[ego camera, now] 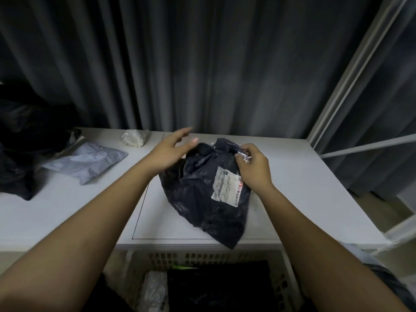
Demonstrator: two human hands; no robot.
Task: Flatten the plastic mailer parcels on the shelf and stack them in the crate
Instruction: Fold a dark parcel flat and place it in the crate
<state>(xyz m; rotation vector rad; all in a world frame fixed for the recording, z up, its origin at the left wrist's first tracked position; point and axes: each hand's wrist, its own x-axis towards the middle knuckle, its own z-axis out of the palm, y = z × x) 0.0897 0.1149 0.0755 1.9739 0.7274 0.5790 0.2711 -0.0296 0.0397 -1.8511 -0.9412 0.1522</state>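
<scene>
On the white shelf lies the black parcel, long way pointing from the crate toward both hands, the right hand pinching its far top, the left hand open beside it.

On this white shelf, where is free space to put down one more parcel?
Bare shelf lies right of the black mailer, up to the frame post, and in front between it and the grey mailer. The left end, by the dark bags, is crowded.
</scene>
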